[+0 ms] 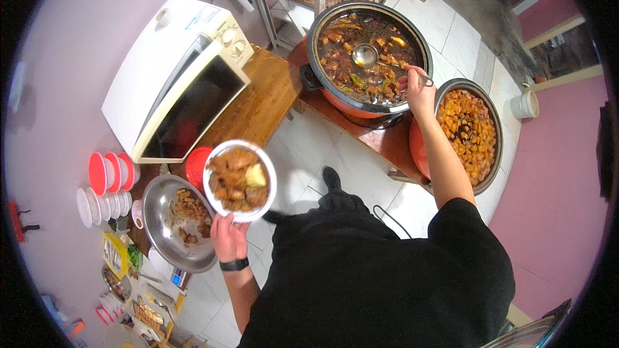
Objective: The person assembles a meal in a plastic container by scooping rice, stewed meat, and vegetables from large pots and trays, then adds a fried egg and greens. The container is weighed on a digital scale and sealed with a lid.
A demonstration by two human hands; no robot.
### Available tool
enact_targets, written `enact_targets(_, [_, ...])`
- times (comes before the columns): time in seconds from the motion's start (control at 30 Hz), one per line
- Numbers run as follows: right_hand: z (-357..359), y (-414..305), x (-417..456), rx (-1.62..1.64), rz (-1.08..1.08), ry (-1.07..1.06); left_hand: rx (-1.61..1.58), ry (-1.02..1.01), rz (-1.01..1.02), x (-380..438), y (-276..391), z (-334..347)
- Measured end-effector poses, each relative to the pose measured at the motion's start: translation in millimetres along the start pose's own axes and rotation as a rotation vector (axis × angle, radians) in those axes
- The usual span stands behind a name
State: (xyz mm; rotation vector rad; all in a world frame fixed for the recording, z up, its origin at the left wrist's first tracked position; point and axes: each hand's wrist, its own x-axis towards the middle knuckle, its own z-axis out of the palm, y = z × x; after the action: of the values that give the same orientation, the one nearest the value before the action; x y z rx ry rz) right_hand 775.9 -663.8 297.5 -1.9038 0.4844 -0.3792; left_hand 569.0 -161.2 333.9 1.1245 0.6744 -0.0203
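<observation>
My left hand (230,237) grips the near rim of a white bowl (272,179), which holds brown stewed chunks (232,174) and one pale yellow piece (255,176). The bowl is held up beside a steel basin (159,232) with some brown food in it. Over at the large red pot (338,101), my right hand (417,88) holds a metal ladle (365,55) by its handle. The ladle's round bowl rests at the surface of the dark, oily stew (358,29). Part of its handle is hidden in the stew and behind my fingers.
A white microwave oven (169,77) stands on a wooden table (271,92). Right of the stew pot is a second red pot (420,150) full of diced food. Stacked bowls (104,203) and a digital scale (178,277) lie to the left. A cable (391,220) runs across the tiled floor.
</observation>
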Motion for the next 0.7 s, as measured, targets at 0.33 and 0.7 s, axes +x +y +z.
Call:
enact_targets(0.33, [-25.4, -1.4, 50.4, 0.102, 0.106, -0.028, 0.028, -0.13, -0.09, 58.9, -21.7, 146.4])
enact_targets(0.7, [-27.1, 4.7, 76.5, 0.111, 0.188, -0.06, 0.088, -0.169, -0.126, 79.4, -40.4, 198.9])
